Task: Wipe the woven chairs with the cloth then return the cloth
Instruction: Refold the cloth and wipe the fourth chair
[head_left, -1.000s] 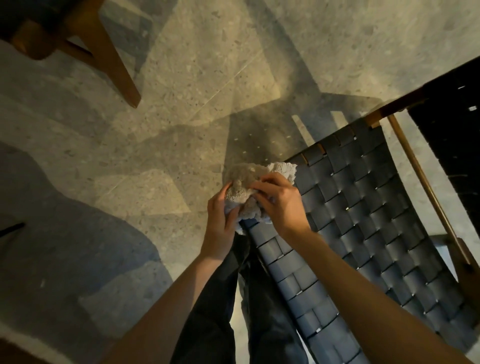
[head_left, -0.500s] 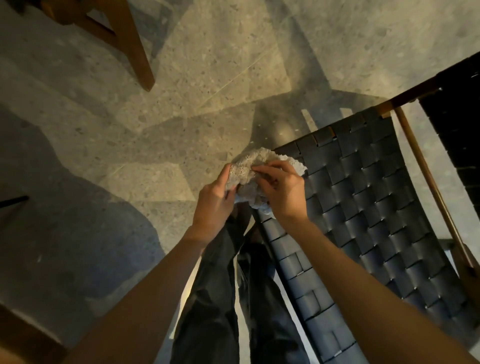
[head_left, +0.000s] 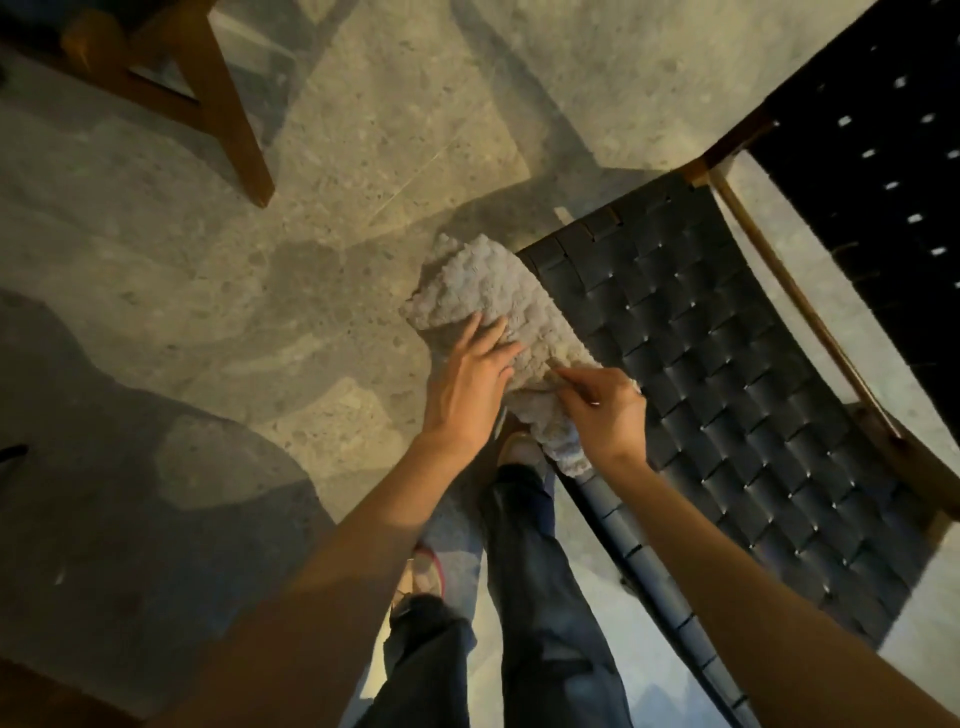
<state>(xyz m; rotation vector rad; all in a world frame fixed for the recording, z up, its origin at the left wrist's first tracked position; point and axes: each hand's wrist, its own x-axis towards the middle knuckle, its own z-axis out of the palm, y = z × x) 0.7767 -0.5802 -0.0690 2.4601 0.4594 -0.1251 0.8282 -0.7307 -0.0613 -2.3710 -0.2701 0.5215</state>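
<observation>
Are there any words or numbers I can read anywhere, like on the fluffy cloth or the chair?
None: no words, numbers, labels or signs can be read.
Cloth: no tag or print shows.
Woven chair: plain dark straps, no label in sight.
Floor: only speckles and shadows.

Fluffy grey cloth – spread over black woven chair corner

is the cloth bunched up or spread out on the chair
Mostly spread out: the cloth lies opened over the corner of the woven chair, left hand flat on it, right hand pinching its edge.
</observation>
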